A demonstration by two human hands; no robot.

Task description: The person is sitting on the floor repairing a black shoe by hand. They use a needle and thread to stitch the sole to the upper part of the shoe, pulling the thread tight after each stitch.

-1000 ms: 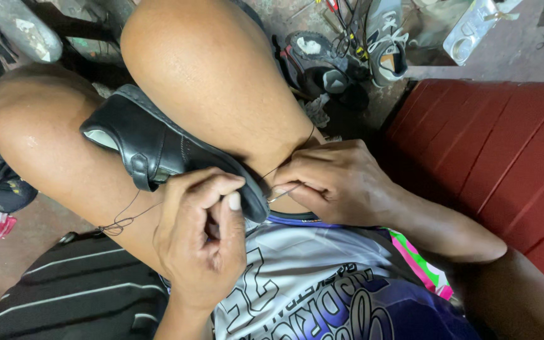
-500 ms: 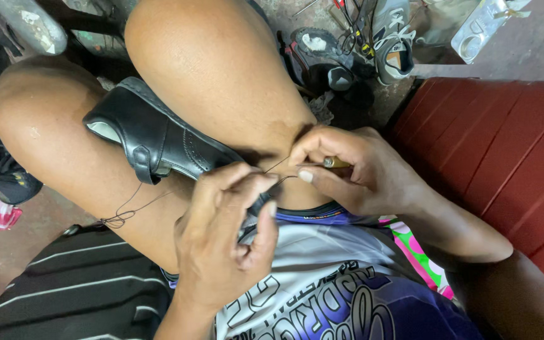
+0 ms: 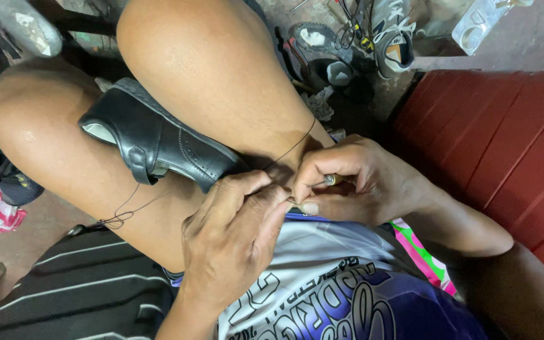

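Black leather shoe point(image 3: 158, 141), low-cut with a stitched seam and a thick dark sole, lies wedged between the seated person's two bare thighs, toe pointing toward five o'clock, so the legs act as a clamp and leave both hands free. At about eight o'clock from the shoe a thin dark thread point(image 3: 121, 217) trails slack over the lower thigh and ends in a small tangle, spare length kept out of the way. Left hand point(image 3: 231, 242) sits at the shoe's toe end, fingers curled and pressed against it, seemingly pinching the edge to steady it; what lies under the fingertips I cannot tell. Right hand point(image 3: 360, 182), just at its three o'clock and touching it, is closed round a slim metal-tipped tool point(image 3: 330, 180), probably an awl, aimed at the toe. Thread runs taut from there up across the upper thigh toward one o'clock. Beyond, red painted boards point(image 3: 498, 145) flank the person.
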